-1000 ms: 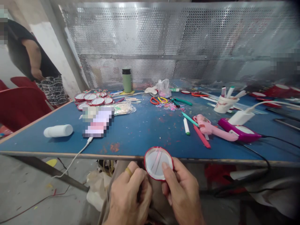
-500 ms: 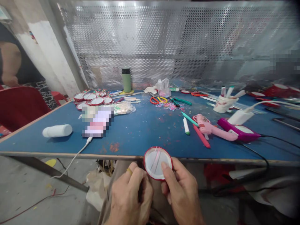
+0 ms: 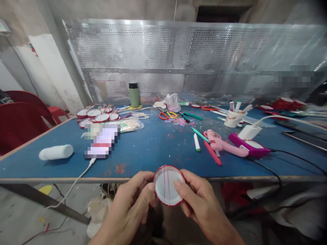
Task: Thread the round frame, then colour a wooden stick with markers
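A small round red-rimmed drum point(image 3: 162, 189) is held up just in front of the table's near edge, its pale face tilted toward me. Pinkish bands, like thin elastic, run across that face from top to bottom. My right hand point(image 3: 198, 195) grips the right side, thumb pressed on the face and fingers behind. On the opposite side my left hand point(image 3: 134, 197) is closed at the rim, with its thumb and fingertips against the edge; some of its fingers are hidden behind.
Similar red-rimmed drums point(image 3: 102, 117) are piled at the back left. A phone point(image 3: 103, 141), white bottle point(image 3: 56, 152) and green tumbler point(image 3: 134, 95) stand or lie leftward. Pliers point(image 3: 192, 116), loose coloured bands point(image 3: 178, 121), markers point(image 3: 212, 153), a pink glue gun point(image 3: 224, 146) and a paper cup point(image 3: 233, 118) are farther right.
My left hand has risen from a fist below the drum to its left rim. The drum has shifted slightly left and turned, its bands now nearer upright. The person at left is out of view.
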`<state>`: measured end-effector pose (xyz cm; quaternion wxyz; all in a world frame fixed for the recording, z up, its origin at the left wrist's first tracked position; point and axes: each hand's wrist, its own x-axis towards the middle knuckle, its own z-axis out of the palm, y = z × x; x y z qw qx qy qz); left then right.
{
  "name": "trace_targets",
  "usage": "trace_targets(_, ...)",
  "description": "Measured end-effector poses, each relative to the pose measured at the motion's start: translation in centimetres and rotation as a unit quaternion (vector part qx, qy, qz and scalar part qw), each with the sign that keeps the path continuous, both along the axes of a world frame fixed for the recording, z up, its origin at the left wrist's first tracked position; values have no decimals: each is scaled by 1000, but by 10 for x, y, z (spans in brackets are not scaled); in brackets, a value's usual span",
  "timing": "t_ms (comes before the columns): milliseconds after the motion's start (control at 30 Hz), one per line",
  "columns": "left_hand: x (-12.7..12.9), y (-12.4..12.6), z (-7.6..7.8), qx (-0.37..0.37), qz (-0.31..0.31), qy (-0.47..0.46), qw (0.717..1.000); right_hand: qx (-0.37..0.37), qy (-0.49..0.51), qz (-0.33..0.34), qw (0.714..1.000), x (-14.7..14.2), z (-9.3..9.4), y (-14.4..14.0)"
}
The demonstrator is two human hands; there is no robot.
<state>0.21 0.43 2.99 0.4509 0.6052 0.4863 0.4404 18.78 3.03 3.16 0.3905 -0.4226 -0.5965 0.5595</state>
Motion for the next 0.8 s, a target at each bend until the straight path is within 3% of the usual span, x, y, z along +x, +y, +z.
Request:
trace_targets(267, 7, 35, 22, -8, -42, 29, 999, 19, -29, 20, 999, -1, 11, 15)
trace_targets(533, 8, 70, 46, -86, -127, 40, 987, -12, -65, 25, 998, 16, 21, 28)
trace_targets(633, 6, 88, 48, -33, -90, 30, 995, 91, -122, -50, 987, 38, 46, 32)
trace_targets(733, 6, 106, 46, -20, -69, -7, 997, 228, -181, -159, 943, 55, 88, 41)
trace_targets(800, 6, 112, 45, -11, -58, -56, 997, 297, -218, -196, 909, 57, 110, 48)
